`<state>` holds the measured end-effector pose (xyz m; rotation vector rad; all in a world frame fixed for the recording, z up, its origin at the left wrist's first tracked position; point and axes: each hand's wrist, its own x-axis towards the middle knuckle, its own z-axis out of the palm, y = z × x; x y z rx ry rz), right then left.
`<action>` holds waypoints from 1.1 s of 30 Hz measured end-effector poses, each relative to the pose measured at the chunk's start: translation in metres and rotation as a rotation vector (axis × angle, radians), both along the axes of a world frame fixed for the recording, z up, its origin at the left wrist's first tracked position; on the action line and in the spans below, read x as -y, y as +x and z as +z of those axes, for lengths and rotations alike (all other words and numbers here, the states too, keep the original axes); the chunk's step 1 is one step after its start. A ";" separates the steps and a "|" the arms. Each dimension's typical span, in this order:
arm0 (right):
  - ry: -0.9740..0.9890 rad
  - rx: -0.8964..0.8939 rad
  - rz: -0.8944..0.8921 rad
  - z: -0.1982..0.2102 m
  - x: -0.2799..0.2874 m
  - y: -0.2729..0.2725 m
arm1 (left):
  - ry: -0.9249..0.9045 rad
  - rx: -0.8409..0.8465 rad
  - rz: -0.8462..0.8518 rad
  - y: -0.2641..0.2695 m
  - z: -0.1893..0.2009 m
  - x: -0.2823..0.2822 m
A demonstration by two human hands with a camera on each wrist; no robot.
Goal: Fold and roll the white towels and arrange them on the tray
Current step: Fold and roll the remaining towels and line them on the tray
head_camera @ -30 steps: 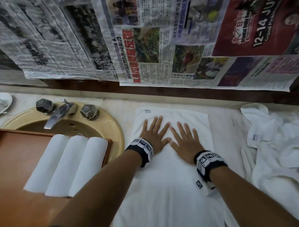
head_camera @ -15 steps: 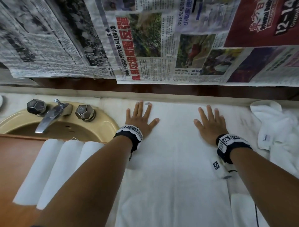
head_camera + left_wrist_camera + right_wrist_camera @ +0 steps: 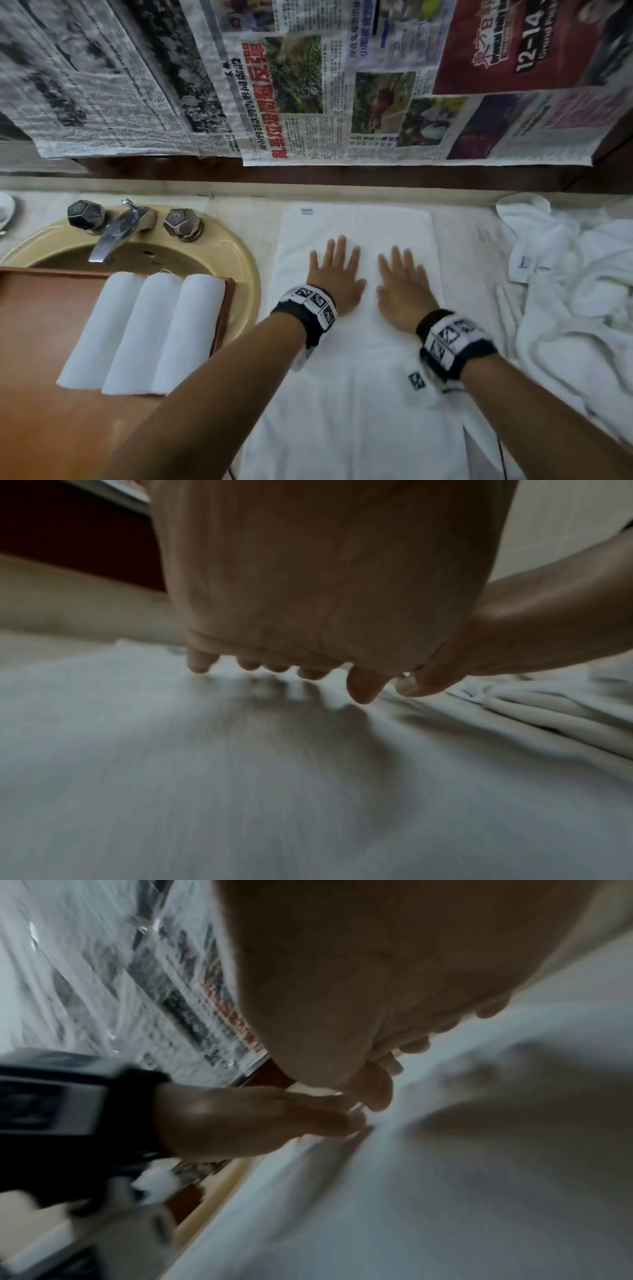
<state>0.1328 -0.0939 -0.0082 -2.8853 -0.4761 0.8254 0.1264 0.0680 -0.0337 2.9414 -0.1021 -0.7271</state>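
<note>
A white towel (image 3: 356, 394) lies flat, folded into a long strip, on the counter in front of me. My left hand (image 3: 334, 270) and right hand (image 3: 400, 277) press on its far half side by side, palms down, fingers straight and spread. The left wrist view shows the left hand's fingertips (image 3: 363, 688) on the towel (image 3: 240, 777); the right wrist view shows the right hand (image 3: 377, 1001) flat on the cloth (image 3: 445, 1177). Three rolled white towels (image 3: 144, 334) lie side by side on the wooden tray (image 3: 37, 342) at the left.
The tray rests over a yellow sink (image 3: 239, 260) with a metal tap (image 3: 113, 233). A heap of loose white towels (image 3: 575, 291) lies at the right. Newspaper sheets (image 3: 308, 85) hang on the wall behind the counter.
Half a second ago both hands were spread wide apart near the towel's far corners; they have slid back together to the middle, as they were a second ago.
</note>
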 end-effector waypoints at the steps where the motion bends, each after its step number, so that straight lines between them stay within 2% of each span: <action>1: 0.021 -0.049 0.030 -0.006 0.002 -0.020 | -0.020 -0.026 -0.023 -0.010 -0.007 0.000; 4: 0.007 -0.044 0.026 -0.027 0.032 -0.054 | -0.005 -0.015 0.015 -0.022 -0.013 -0.028; 8: -0.065 -0.031 -0.214 -0.027 0.075 -0.054 | 0.038 -0.093 0.142 -0.035 0.000 -0.068; 10: -0.058 0.011 -0.255 -0.019 0.079 -0.064 | 0.053 -0.052 0.180 -0.052 0.006 -0.064; 13: 0.048 0.099 -0.062 -0.011 0.063 -0.110 | 0.029 0.040 0.055 -0.099 0.012 -0.021; 15: 0.112 0.029 0.108 -0.016 0.050 -0.145 | -0.032 0.005 -0.073 -0.134 0.011 0.010; 17: 0.115 -0.022 0.188 -0.029 0.048 -0.166 | -0.036 -0.039 -0.115 -0.156 0.002 0.018; 21: 0.016 0.044 0.091 -0.047 0.078 -0.162 | 0.041 -0.040 0.094 -0.174 -0.010 -0.027; 24: -0.002 -0.004 -0.050 -0.037 0.094 -0.157 | 0.074 -0.057 0.213 -0.191 -0.002 -0.052; 26: 0.003 -0.006 -0.096 -0.028 0.091 -0.169 | 0.072 -0.014 0.235 -0.211 0.003 -0.044; 28: 0.034 0.038 -0.024 -0.023 0.077 -0.193 | 0.024 0.022 0.191 -0.234 0.004 -0.017; 31: 0.153 0.094 0.177 -0.028 0.047 -0.237 | -0.068 0.026 0.062 -0.264 -0.006 0.030; 33: 0.165 0.096 0.209 -0.039 0.038 -0.255 | -0.062 0.054 0.017 -0.275 -0.018 0.040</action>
